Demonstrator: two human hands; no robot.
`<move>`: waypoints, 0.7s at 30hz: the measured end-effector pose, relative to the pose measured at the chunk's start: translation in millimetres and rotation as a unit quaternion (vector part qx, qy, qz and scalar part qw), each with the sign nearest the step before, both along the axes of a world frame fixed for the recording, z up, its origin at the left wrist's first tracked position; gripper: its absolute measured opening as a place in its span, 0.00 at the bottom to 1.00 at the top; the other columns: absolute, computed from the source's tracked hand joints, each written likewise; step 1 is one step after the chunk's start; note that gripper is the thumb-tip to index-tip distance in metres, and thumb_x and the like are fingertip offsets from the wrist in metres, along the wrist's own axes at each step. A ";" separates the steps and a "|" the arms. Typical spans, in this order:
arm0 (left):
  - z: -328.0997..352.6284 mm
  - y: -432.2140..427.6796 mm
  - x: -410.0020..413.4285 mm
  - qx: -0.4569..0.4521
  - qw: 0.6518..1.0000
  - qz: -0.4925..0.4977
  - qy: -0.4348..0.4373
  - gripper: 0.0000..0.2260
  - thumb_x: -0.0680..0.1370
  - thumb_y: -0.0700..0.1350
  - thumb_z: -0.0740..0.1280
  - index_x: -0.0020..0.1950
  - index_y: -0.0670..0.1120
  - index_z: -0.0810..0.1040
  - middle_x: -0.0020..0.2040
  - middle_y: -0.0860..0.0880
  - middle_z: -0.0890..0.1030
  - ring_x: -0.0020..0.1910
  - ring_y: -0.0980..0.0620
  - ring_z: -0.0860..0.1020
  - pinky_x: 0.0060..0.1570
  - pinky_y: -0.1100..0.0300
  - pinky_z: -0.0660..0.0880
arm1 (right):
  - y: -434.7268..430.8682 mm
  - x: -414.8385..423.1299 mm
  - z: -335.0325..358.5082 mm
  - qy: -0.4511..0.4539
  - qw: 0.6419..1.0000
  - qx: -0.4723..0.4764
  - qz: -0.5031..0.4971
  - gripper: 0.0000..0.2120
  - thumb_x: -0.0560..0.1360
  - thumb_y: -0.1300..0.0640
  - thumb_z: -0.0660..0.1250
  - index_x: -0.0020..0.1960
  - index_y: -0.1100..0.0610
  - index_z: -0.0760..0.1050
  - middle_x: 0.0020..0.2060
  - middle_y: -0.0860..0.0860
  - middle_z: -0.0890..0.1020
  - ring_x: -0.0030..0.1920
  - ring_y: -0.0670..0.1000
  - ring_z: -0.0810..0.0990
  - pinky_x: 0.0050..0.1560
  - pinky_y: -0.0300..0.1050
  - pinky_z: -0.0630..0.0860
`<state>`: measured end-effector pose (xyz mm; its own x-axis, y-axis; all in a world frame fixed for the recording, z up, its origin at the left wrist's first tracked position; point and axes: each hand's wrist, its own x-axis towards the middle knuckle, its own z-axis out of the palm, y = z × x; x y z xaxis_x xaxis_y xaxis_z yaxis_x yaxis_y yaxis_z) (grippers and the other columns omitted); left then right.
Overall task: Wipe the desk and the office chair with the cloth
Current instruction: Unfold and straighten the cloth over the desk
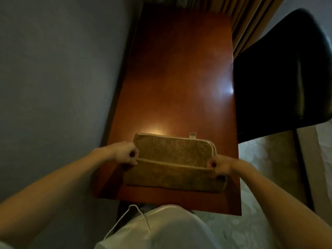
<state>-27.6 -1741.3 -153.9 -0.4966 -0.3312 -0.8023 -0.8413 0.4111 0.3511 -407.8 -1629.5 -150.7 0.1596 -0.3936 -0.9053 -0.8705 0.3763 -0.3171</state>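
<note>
Our brown desk point(179, 69) runs ahead, the black office chair point(269, 78) beside its right edge. The tan cloth point(172, 151) lies on the near end. Our left hand point(125, 153) and right hand point(219, 165) pinch its top fold. A hard tug could slide it off.

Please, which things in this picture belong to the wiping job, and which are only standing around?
For the job: brown terry cloth with cream edging; glossy reddish-brown wooden desk; black padded office chair; left hand and right hand, each pinching one end of the cloth.
Only around: tan pleated curtain; grey-blue wall; pale patterned carpet.
</note>
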 end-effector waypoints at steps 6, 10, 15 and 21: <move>-18.5 -29.1 -5.2 -0.136 0.974 0.167 0.063 0.05 0.81 0.51 0.71 0.46 0.56 0.78 0.45 0.54 0.82 0.43 0.56 0.79 0.40 0.59 0.71 | -22.3 -4.6 -10.9 0.073 0.969 -0.202 -0.123 0.06 0.79 0.62 0.69 0.54 0.54 0.80 0.50 0.54 0.83 0.50 0.55 0.83 0.55 0.58 0.83; -31.4 -41.0 -12.7 -0.185 0.952 0.233 0.078 0.02 0.82 0.52 0.69 0.51 0.56 0.77 0.50 0.53 0.81 0.51 0.52 0.79 0.45 0.57 0.72 | -35.9 -4.4 -16.2 0.098 0.953 -0.238 -0.161 0.11 0.81 0.64 0.66 0.60 0.54 0.78 0.51 0.54 0.83 0.50 0.55 0.83 0.54 0.58 0.84; -45.2 -46.0 -17.3 -0.203 0.929 0.308 0.013 0.28 0.78 0.61 0.72 0.71 0.48 0.70 0.64 0.45 0.76 0.64 0.43 0.76 0.61 0.47 0.77 | -43.2 -4.5 -28.5 0.154 0.939 -0.247 -0.184 0.25 0.80 0.58 0.71 0.74 0.57 0.69 0.67 0.57 0.75 0.67 0.59 0.75 0.68 0.59 0.77; -65.2 -27.3 -2.8 -0.047 0.918 0.383 -0.086 0.26 0.75 0.68 0.71 0.48 0.45 0.74 0.48 0.46 0.81 0.47 0.45 0.81 0.44 0.53 0.78 | -34.5 -2.7 -45.6 0.179 0.941 -0.111 -0.263 0.27 0.80 0.53 0.71 0.72 0.60 0.63 0.61 0.59 0.77 0.57 0.59 0.81 0.59 0.58 0.82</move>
